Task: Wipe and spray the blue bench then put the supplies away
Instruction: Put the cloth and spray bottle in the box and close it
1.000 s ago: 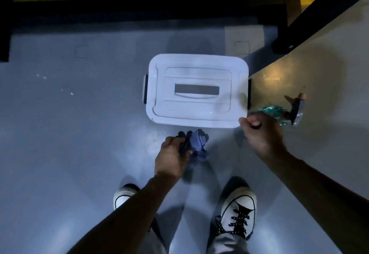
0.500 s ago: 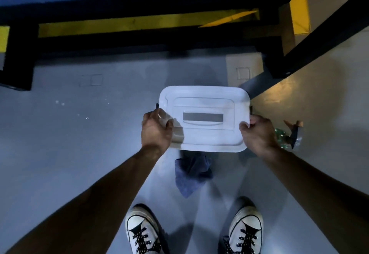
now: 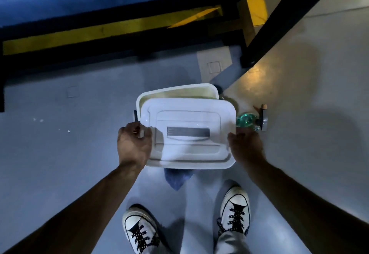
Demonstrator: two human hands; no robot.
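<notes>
While both grips clamp lid [image 3: 187, 134] by short edges, left grip [image 3: 133, 145], right grip [image 3: 245, 145], it's lifted clear over open bin [image 3: 175, 92] on floor. Light, stiff, slick plastic; hold edges. Cloth [image 3: 176, 177], spray bottle [image 3: 246, 121] lie beside bin.

You get no readable text, label, brand or number anywhere: white plastic lid [image 3: 189, 134] is blank, green spray bottle [image 3: 246, 121] too blurred.
</notes>
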